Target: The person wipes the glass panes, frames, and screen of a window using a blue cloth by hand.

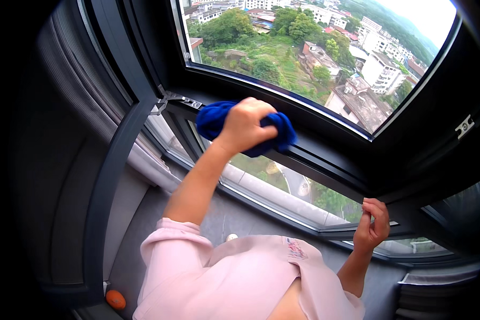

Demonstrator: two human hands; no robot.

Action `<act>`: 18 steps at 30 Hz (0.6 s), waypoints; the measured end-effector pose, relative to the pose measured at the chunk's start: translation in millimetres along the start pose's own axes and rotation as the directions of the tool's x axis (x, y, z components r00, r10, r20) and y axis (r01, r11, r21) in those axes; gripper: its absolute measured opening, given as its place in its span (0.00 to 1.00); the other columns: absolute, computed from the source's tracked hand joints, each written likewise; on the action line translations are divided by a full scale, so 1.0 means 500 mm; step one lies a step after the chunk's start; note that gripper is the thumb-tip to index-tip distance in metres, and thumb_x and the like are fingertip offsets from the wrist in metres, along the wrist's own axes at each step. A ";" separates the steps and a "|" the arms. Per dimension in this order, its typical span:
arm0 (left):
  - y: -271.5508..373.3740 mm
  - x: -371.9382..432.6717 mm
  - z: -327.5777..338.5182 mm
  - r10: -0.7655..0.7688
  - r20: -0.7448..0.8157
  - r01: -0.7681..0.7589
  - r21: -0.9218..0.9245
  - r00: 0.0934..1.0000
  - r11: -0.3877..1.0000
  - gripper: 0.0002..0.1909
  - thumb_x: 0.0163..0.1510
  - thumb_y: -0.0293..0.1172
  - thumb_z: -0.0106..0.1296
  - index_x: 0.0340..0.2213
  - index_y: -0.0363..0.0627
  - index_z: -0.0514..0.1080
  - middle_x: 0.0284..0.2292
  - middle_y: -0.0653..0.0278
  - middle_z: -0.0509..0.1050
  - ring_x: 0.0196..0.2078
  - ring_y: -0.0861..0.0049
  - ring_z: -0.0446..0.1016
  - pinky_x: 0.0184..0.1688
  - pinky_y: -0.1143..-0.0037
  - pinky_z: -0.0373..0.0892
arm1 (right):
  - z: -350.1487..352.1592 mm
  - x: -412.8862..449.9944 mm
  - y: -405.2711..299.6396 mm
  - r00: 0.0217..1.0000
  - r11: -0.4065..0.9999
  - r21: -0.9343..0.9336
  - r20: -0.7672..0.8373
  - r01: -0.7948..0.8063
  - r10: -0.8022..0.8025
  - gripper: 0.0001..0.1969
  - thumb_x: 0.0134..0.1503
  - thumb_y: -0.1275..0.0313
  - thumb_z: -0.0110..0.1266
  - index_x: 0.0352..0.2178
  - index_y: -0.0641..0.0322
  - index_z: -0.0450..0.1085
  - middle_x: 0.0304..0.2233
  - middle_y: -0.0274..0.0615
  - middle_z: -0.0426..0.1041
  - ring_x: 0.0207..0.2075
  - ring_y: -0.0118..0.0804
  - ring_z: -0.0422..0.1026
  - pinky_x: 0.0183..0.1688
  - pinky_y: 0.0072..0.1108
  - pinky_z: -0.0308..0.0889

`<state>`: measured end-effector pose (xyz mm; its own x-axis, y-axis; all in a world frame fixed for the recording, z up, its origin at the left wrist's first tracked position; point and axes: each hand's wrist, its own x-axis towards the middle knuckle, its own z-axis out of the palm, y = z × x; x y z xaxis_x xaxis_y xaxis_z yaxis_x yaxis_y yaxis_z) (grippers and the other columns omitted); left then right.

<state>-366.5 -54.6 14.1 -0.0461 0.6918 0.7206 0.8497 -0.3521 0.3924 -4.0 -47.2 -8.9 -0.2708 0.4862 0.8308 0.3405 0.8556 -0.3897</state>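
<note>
My left hand [246, 126] grips a bunched blue cloth [214, 120] and presses it along the lower rail of a dark window frame [328, 160]. The cloth bulges out on both sides of my fingers. Lower and to the right, my right hand [374, 226] is raised by the frame with its fingers curled in and nothing visible in them. I cannot tell whether its fingertips touch the frame. Above the cloth is the window opening [272, 52], looking out on trees and buildings.
A metal hinge arm [180, 100] sits left of the cloth. The open casement frame [100, 176] stands at left, near grey curtains [84, 76]. A metal latch plate [465, 127] is on the right frame. An orange object [115, 299] rests low at left, by the grey floor [144, 244].
</note>
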 end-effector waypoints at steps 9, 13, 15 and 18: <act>0.022 0.049 -0.036 -0.455 0.188 0.161 -0.982 0.870 -0.098 0.17 0.55 0.46 0.52 0.39 0.47 0.72 0.33 0.66 0.75 0.36 0.75 0.74 0.42 0.74 0.70 | 0.022 -0.007 -0.034 0.919 0.802 0.448 0.165 -0.394 0.359 0.11 0.53 0.87 0.46 0.36 0.67 0.72 0.37 0.46 0.75 0.34 0.30 0.74 0.35 0.18 0.70; 0.074 0.064 -0.031 -0.111 0.214 0.120 -0.827 0.971 -0.549 0.20 0.58 0.53 0.46 0.41 0.52 0.71 0.38 0.68 0.75 0.43 0.65 0.74 0.48 0.64 0.68 | 0.100 0.041 -0.052 0.811 0.426 0.692 0.527 -0.583 0.254 0.30 0.54 0.83 0.51 0.59 0.64 0.54 0.52 0.53 0.67 0.46 0.38 0.73 0.45 0.25 0.72; 0.108 0.073 -0.002 -0.189 0.176 0.047 -0.840 0.966 -0.541 0.20 0.58 0.53 0.45 0.42 0.52 0.72 0.39 0.67 0.76 0.43 0.66 0.74 0.49 0.64 0.68 | 0.137 0.064 -0.077 0.732 0.209 0.704 0.625 -0.679 0.271 0.38 0.53 0.80 0.54 0.63 0.61 0.45 0.56 0.56 0.61 0.48 0.39 0.71 0.46 0.28 0.71; 0.138 0.077 0.018 -0.235 0.159 -0.006 -0.817 0.959 -0.576 0.18 0.60 0.50 0.44 0.40 0.52 0.74 0.39 0.65 0.77 0.44 0.67 0.75 0.51 0.65 0.68 | 0.184 0.095 -0.095 0.628 -0.007 0.657 0.724 -0.754 0.284 0.38 0.53 0.78 0.57 0.62 0.62 0.47 0.54 0.52 0.63 0.47 0.36 0.70 0.46 0.26 0.71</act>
<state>-304.9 -46.8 63.9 -0.1606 0.8461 0.5082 -0.9184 -0.3167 0.2370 -116.0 -48.2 12.5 -0.7258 0.6767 0.1239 -0.3899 -0.2562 -0.8845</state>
